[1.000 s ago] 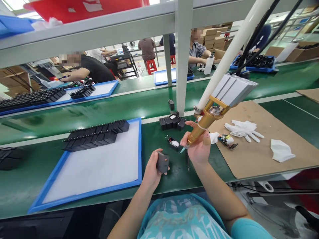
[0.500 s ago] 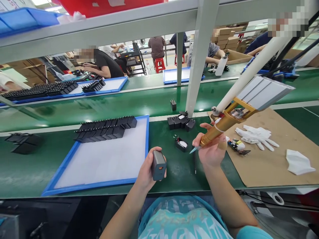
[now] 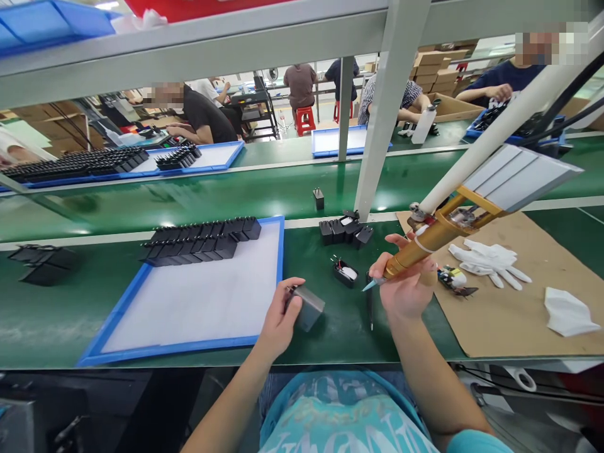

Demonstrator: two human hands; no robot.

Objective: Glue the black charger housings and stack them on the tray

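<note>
At 6 o'clock from view's centre, our left hand (image 3: 277, 319) gripping tilted grey charger block (image 3: 310, 308) over green workbench (image 3: 340, 346). At 4 o'clock, our right hand (image 3: 406, 289) wrapped round gold-barrelled tool (image 3: 419, 248), pale-blue nozzle (image 3: 370, 285) pointing toward 8 o'clock, near uncovered charger (image 3: 345, 273). At 8 o'clock, blue-rimmed tray (image 3: 202, 308) with 2 rows of black chargers (image 3: 202, 244). At 3 o'clock, white gloves (image 3: 488, 259) on brown cardboard (image 3: 509, 318).

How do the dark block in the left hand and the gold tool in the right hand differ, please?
The dark block is short and boxy; the gold tool is long and tubular. The dark block is grey; the gold tool has a pale blue tip. Both are held.
</note>
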